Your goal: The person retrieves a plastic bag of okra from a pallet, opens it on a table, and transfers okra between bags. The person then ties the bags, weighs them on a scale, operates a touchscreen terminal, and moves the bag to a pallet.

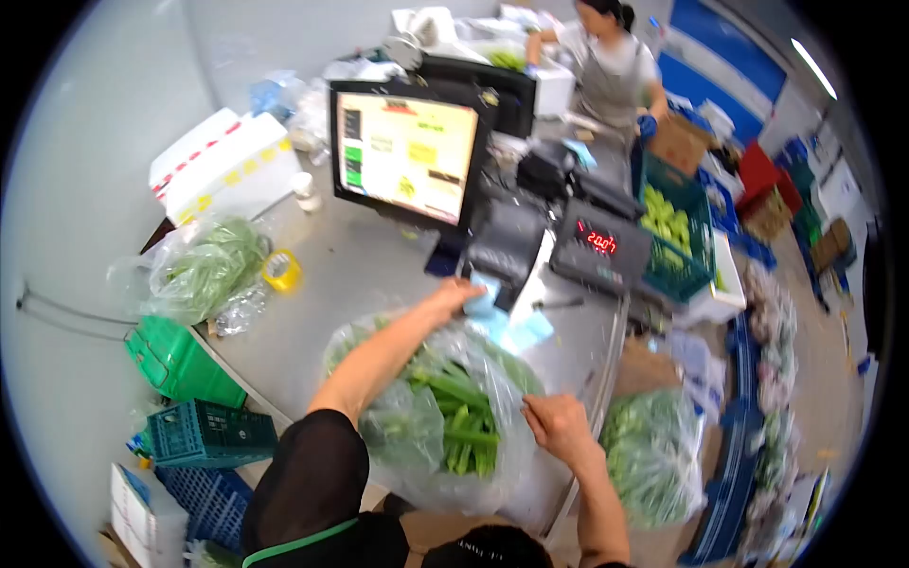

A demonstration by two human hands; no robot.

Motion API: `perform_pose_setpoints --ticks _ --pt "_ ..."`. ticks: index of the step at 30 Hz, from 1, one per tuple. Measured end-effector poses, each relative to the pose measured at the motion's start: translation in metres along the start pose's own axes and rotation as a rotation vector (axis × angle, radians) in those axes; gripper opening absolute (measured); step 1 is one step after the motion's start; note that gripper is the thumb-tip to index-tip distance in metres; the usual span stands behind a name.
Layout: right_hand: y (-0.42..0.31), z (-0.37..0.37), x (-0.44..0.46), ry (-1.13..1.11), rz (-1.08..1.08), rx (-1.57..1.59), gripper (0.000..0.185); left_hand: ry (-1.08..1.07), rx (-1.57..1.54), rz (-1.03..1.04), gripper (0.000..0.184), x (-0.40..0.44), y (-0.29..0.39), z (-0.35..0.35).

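A clear plastic bag of long green vegetables (pixel 459 421) lies open on the metal table (pixel 312 251), close to my body. My left hand (pixel 454 295) reaches across the bag, its fingers closed on a light blue label (pixel 485 292) at the front of the black label printer (pixel 507 241). On the bag's right side, my right hand (pixel 557 424) pinches the plastic rim. More pale blue paper (pixel 525 331) lies on the table beside the printer. Red digits show on the scale display (pixel 598 240).
A monitor (pixel 407 151) stands behind the bag. Yellow tape (pixel 281 271) and bagged greens (pixel 210 270) are at left, crates (pixel 210 433) below them. Another bag of greens (pixel 653 454) sits at right. A co-worker (pixel 611 71) stands at the back, near a green crate (pixel 674 227).
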State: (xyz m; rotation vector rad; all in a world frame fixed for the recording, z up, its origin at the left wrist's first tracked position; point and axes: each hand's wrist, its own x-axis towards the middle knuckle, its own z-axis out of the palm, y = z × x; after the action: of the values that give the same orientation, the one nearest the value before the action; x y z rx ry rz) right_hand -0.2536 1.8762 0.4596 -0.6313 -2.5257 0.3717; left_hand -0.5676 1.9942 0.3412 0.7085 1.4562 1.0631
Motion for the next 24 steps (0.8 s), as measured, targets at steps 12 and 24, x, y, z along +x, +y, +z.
perform_pose_setpoints --ticks 12,24 --pt "0.022 0.014 0.058 -0.037 -0.008 0.020 0.012 0.077 -0.155 -0.003 0.039 0.022 -0.010 -0.002" --pt "0.065 0.048 0.101 0.116 0.098 0.066 0.023 0.036 -0.120 -0.042 0.036 0.022 -0.007 -0.010"
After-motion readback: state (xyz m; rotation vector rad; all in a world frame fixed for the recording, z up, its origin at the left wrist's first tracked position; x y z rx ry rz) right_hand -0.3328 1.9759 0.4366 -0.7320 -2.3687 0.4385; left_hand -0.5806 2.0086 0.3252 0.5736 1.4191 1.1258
